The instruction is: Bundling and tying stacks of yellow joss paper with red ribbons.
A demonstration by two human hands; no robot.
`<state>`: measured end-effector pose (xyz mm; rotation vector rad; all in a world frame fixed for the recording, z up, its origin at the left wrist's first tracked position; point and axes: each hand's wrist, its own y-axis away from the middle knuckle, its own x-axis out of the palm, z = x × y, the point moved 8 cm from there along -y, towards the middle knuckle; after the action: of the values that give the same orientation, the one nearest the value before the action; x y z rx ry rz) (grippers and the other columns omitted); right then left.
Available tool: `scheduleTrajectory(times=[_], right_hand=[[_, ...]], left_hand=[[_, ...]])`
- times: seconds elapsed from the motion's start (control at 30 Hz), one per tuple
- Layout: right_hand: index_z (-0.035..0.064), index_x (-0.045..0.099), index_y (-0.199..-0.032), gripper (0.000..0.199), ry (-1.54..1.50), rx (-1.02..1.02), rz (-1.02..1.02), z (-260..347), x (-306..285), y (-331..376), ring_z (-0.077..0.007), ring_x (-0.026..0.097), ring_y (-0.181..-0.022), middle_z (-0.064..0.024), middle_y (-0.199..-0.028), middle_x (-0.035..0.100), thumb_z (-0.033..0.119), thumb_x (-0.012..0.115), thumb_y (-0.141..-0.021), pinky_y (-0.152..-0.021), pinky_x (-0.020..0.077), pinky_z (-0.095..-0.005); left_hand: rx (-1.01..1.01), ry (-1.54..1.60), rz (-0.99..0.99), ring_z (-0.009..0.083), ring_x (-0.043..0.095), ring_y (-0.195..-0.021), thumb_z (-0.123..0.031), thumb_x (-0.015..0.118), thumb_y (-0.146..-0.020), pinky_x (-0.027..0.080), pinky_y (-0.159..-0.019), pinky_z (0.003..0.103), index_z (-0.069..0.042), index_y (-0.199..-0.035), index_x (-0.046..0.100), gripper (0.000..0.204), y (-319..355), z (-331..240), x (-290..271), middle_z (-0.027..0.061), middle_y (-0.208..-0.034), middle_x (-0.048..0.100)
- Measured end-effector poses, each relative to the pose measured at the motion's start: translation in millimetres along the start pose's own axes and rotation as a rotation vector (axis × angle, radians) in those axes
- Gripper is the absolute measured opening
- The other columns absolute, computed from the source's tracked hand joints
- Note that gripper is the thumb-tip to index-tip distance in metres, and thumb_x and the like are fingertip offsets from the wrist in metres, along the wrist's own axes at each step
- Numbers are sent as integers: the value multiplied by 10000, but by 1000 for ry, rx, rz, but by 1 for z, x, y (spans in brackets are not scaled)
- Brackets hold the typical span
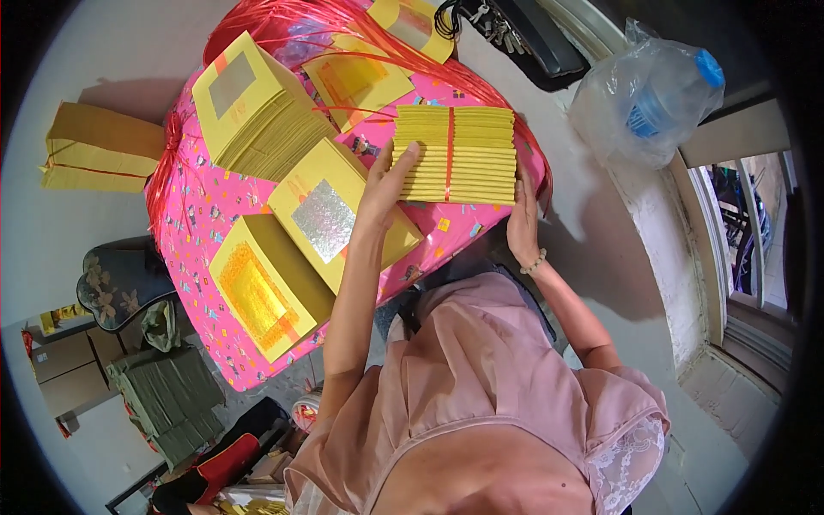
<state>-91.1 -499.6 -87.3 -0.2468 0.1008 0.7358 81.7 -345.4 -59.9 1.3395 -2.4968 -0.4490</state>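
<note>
Between my two hands is a bundle of folded yellow paper (481, 163), with a red plastic strip round its middle. My left hand (386, 187) grips its left side, thumb on top. At the right edge, my right hand (521, 227) presses with its fingers stretched along the side; a bead bracelet circles that wrist. Left of the bundle stand a tall stack of yellow paper with a silver square (232, 93), another silver-square stack (322, 223), partly behind my left forearm, and a gold-square stack (257, 292).
Pink patterned cloth (206, 215) covers the table. Red plastic strips (463, 81) run along its far and right edges. More gold-square sheets (356, 81) lie at the back. A clear bag with a blue-capped bottle (652, 103) is at the far right. A chair (124, 283) stands left.
</note>
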Motion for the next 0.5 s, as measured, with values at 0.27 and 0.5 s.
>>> scheduleTrajectory(times=[0.27,0.5], right_hand=[[26,403,-1422,464,-138,126,93,11,3,-13,-272,392,-1322,-148,-1404,457,280,344,-1038,-1106,275,-366],[80,565,-1313,383,432,-409,-48,129,-36,-9,-297,436,-1119,-125,-1226,524,218,480,-966,-999,297,-392]], left_hand=[[-62,180,52,183,621,-1030,-336,595,-949,489,-880,334,-28,-1328,485,501,-2,11,-4,105,-1186,627],[-265,565,244,266,635,-1074,-390,524,-968,516,-909,479,-38,-1300,509,484,-16,36,27,137,-1239,613]])
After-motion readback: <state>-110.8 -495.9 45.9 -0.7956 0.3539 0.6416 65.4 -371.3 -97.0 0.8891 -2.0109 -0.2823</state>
